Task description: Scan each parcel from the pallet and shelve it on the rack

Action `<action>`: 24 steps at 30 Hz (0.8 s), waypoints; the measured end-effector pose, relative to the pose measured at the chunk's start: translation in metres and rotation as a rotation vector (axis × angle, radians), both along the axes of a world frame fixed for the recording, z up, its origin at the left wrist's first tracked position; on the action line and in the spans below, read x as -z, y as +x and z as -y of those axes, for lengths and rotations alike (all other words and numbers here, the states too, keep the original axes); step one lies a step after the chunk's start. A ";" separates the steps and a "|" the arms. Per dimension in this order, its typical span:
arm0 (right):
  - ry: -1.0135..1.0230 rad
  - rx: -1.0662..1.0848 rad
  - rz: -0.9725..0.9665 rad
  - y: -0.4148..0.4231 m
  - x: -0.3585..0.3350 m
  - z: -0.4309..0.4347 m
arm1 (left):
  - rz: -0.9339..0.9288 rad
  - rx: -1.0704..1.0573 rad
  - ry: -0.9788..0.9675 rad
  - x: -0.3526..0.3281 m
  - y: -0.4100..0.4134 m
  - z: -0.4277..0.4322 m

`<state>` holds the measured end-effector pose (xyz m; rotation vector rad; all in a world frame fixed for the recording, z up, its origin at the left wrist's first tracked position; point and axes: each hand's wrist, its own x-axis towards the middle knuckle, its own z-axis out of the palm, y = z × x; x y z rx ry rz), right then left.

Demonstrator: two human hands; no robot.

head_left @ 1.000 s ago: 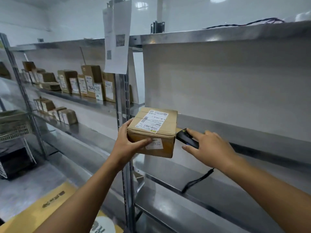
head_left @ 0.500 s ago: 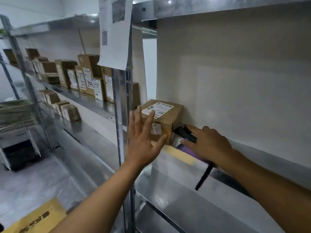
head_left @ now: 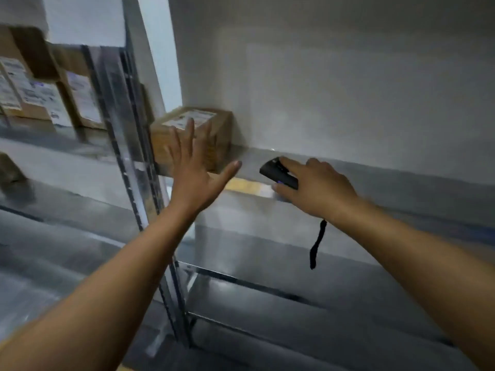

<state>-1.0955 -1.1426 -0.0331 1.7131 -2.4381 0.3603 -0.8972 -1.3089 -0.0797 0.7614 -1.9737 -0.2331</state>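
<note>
Seating the parcel squarely is the step in hand. Left of the rack post (head_left: 126,145), other boxes (head_left: 40,97) stand on the neighbouring shelf with their labels facing out. The parcel (head_left: 221,137) sits on the shelf (head_left: 249,162) in its left rear corner, just beside the post. The left hand (head_left: 195,178) faces the parcel's front, fingers straight and spread; blur hides whether it touches. Push evenly and low on that face to avoid tipping. The right hand (head_left: 316,188) grips the scanner (head_left: 278,174) at the shelf edge; keep its strap (head_left: 317,245) from snagging.

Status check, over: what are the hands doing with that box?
Left hand open before parcel. Right hand grips scanner. Parcel sits on shelf beside upright. Nothing blocking.
</note>
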 end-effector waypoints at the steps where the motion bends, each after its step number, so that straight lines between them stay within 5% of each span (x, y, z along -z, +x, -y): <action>1: -0.017 0.020 -0.001 -0.002 0.003 -0.024 | -0.042 0.078 -0.027 0.003 -0.008 -0.017; 4: -0.064 0.127 0.003 -0.013 0.017 -0.108 | -0.065 0.302 -0.066 0.018 -0.040 -0.082; 10: -0.022 0.489 0.104 -0.028 0.072 -0.330 | 0.232 0.759 0.131 0.068 -0.117 -0.267; 24: -0.122 1.521 0.427 0.121 0.199 -0.946 | 0.575 1.746 0.209 0.176 -0.214 -0.875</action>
